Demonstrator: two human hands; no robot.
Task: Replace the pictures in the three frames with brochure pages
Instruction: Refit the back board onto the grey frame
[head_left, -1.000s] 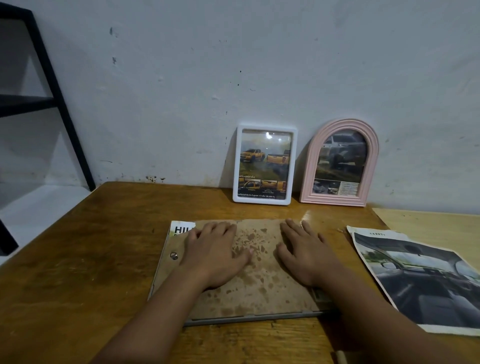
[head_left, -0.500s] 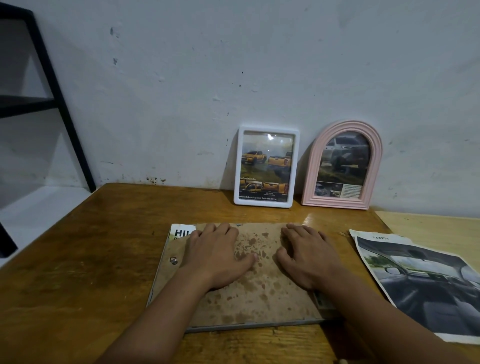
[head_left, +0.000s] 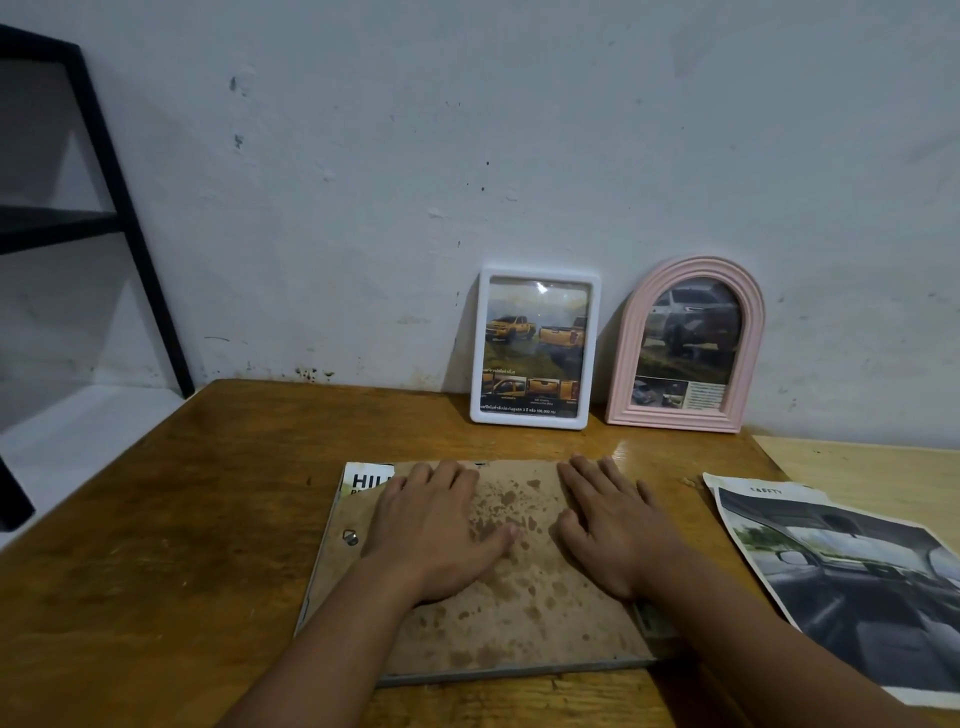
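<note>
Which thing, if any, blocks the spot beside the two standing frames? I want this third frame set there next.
Nothing visible: bare table lies left of the white frame, and between it and the face-down frame that both hands, left hand and right hand, press.

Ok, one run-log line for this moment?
left hand flat on backing board | right hand flat too | white frame, pink frame filled

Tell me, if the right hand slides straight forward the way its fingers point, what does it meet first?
Probably the white frame against the wall; the right hand points up and slightly left, though depth is unclear.
</note>
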